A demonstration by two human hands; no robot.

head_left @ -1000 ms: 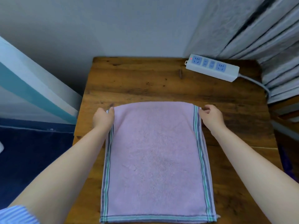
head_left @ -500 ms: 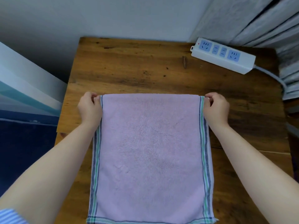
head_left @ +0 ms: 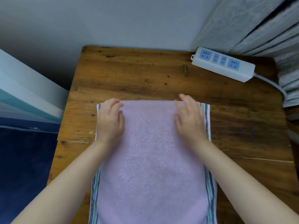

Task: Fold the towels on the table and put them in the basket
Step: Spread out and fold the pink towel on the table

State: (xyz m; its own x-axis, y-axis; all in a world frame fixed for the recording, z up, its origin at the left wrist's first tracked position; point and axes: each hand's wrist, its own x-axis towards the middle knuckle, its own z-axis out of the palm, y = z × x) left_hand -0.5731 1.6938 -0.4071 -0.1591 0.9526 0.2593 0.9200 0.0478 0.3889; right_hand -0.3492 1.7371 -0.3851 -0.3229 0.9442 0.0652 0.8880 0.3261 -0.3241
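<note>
A pink towel (head_left: 150, 159) with striped blue and green side edges lies flat on the wooden table (head_left: 145, 75), running from mid-table to the near edge. My left hand (head_left: 110, 120) rests palm down on the towel's far left part, fingers relaxed. On the far right part lies my right hand (head_left: 189, 120), also palm down with fingers spread. Neither hand grips the cloth. No basket is in view.
A white power strip (head_left: 223, 63) with blue sockets lies at the table's far right corner, its cable (head_left: 273, 84) trailing off the right side. Grey curtains (head_left: 258, 23) hang at the back right. A dark blue floor (head_left: 24, 159) lies to the left.
Both hands have let go of the towel's far corners and moved inward onto its top surface, now lying flat. The camera view has shifted a little.
</note>
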